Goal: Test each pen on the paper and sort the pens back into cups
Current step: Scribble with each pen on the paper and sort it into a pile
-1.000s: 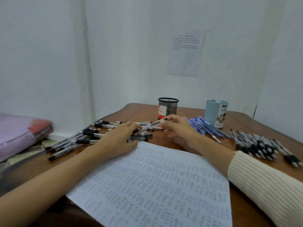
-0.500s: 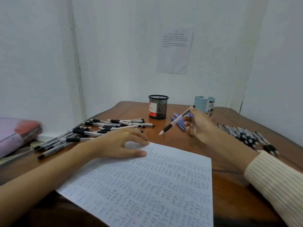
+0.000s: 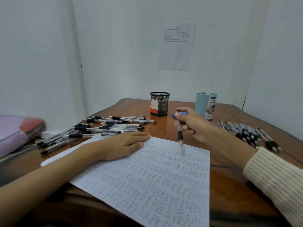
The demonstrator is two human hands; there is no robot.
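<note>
A sheet of paper [image 3: 157,182] covered in small scribbles lies on the wooden table. My left hand [image 3: 124,145] rests flat on its upper left corner, fingers straight. My right hand [image 3: 191,123] grips a clear pen with a black grip [image 3: 180,133], held nearly upright with its tip just above the paper's top edge. A pile of black-grip pens [image 3: 98,128] lies to the left. Another row of pens [image 3: 249,133] lies to the right. A black mesh cup [image 3: 159,104] and a light blue cup [image 3: 205,105] stand at the back.
A few blue pens [image 3: 182,114] peek out behind my right hand near the blue cup. A pink and red bundle [image 3: 16,130] sits at the far left. White walls close in behind the table, one with a printed sheet [image 3: 177,46] taped up.
My right hand picked a pen from the left pile, lifted it and turned it tip-down over the paper. My left hand moved from the pile onto the paper's corner.
</note>
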